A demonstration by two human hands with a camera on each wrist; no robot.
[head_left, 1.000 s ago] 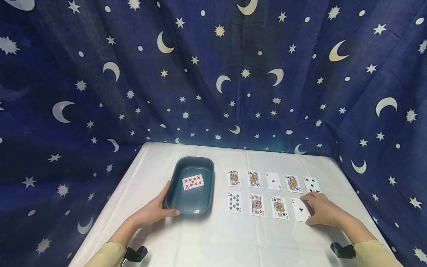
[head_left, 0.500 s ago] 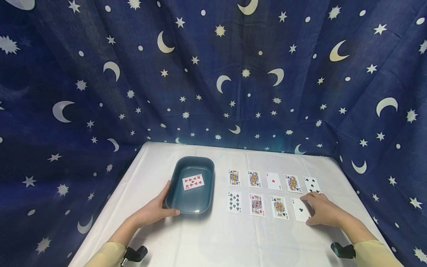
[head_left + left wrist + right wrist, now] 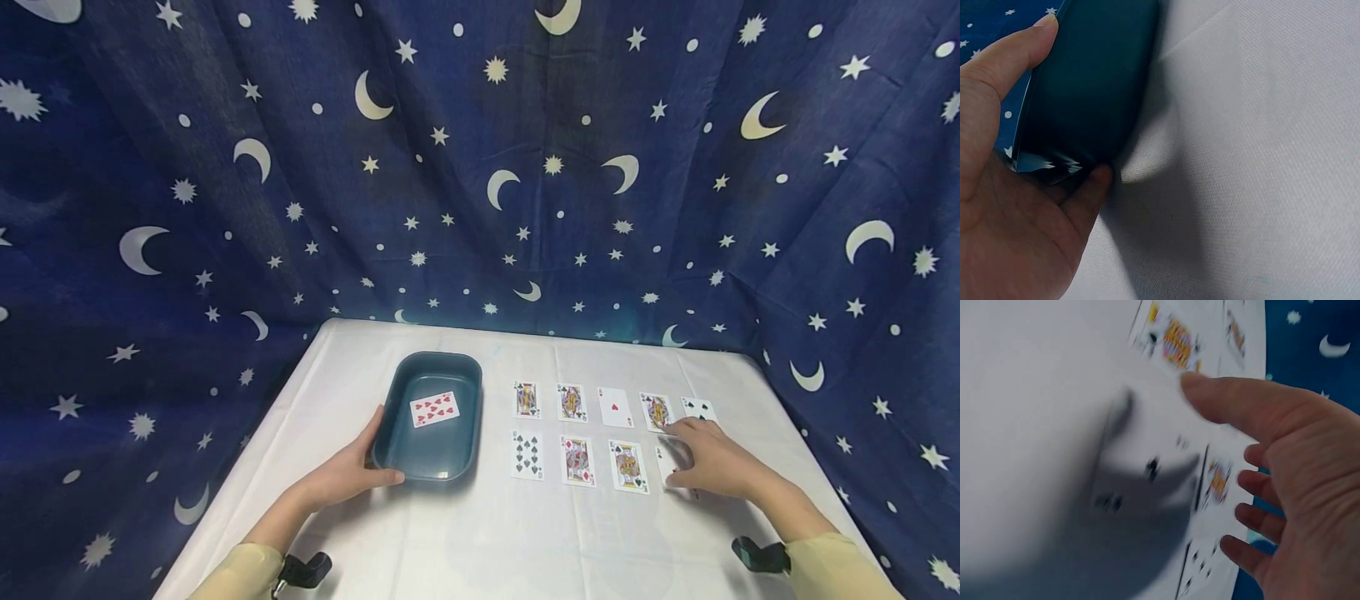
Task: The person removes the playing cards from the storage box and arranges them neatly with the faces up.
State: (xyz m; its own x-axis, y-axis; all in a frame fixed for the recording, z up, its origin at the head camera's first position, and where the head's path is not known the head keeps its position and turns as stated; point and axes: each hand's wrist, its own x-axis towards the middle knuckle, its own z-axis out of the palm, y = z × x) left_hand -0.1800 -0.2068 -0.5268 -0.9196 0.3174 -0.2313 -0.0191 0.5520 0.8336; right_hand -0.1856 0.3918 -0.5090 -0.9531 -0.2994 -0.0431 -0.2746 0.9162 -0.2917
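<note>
Club card (image 3: 664,460) mostly hidden under right hand (image 3: 712,468)

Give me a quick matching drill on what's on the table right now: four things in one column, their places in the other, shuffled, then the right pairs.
Things:
1. nine of hearts
2. left hand
3. right hand
4. ace of hearts

Places:
A. middle of the far row of cards
B. over the card at the right end of the near row
C. inside the blue tray
D. against the tray's near left corner

Pairs: 1-C, 2-D, 3-B, 4-A
</note>
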